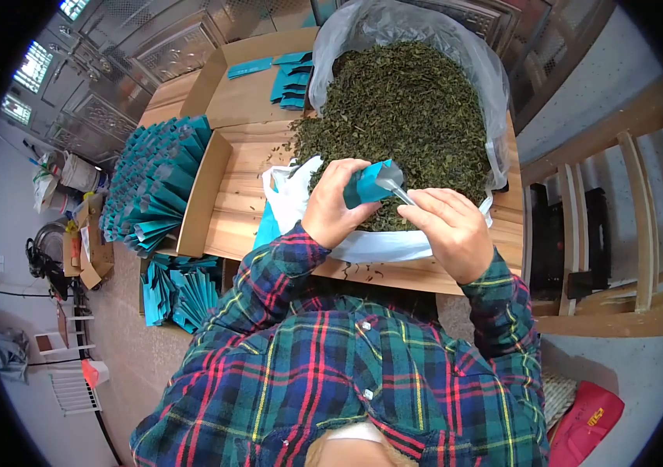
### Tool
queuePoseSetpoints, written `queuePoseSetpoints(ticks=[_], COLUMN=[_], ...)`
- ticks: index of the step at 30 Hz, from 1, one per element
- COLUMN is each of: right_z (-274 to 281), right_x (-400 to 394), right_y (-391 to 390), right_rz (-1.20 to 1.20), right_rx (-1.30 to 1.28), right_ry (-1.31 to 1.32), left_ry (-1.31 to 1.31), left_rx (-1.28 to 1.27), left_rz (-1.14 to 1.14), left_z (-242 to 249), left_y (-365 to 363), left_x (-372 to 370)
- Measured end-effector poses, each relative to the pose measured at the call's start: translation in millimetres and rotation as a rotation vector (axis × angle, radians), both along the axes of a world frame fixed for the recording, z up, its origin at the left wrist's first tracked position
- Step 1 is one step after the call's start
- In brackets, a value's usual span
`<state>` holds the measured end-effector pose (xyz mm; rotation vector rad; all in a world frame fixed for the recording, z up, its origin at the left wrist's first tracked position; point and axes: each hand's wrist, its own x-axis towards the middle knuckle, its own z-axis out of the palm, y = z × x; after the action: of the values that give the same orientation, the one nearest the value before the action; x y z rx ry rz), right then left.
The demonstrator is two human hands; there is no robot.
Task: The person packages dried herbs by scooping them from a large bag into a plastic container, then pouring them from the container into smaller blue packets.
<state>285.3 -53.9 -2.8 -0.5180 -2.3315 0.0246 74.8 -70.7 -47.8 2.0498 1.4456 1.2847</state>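
My left hand [334,204] is closed around a small teal foil packet [366,185], whose silvery mouth is tilted toward my right hand. Pinched in the fingers of my right hand [448,232] is a slim metal spoon [401,194]. Its far end is at the packet's mouth, and I cannot make out its bowl. Both hands are over the near edge of a big heap of dried green leaves [409,117], which lies in a clear plastic bag [495,93]. How full the packet is cannot be seen.
Left of the bag, a cardboard box [201,204] holds many upright teal packets [156,175]. A shallow carton [246,97] behind has flat packets [292,82]. More packets [191,292] fill a box below the wooden table [234,218]. A wooden frame [635,218] stands right.
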Motion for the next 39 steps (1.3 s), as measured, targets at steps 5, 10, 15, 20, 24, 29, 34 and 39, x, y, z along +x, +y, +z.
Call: queuePoseSetpoints(ticks=[5, 10, 15, 20, 24, 29, 34, 39], right_z=[14, -7, -42, -52, -45, -37, -34, -5], right_x=[15, 35, 26, 4, -7, -12, -15, -3], right_y=[2, 36, 99, 134, 144, 153, 149, 117], right_rz=[-0.097, -0.325, -0.41, -0.451, -0.494, -0.503, -0.442, -0.301], right_rx=[-0.175, -0.874, -1.049, -0.647, -0.566, -0.54, -0.305, -0.328], right_ry=[0.147, 0.263, 0.299, 0.373, 0.402, 0.417, 0.317, 0.358], left_ry=[-0.118, -0.167, -0.211, -0.255, -0.31, -0.262, -0.328, -0.319], left_rx=[-0.112, -0.153, -0.107, -0.073, -0.067, -0.131, -0.158, -0.172], left_rz=[-0.003, -0.002, -0.014, -0.014, -0.019, -0.024, -0.031, -0.014], left_z=[0, 5, 18, 21, 23, 28, 23, 29], left_y=[2, 1, -1, 1, 2, 9, 25, 43], left_x=[-10, -13, -12, -18, -24, -31, -37, -42])
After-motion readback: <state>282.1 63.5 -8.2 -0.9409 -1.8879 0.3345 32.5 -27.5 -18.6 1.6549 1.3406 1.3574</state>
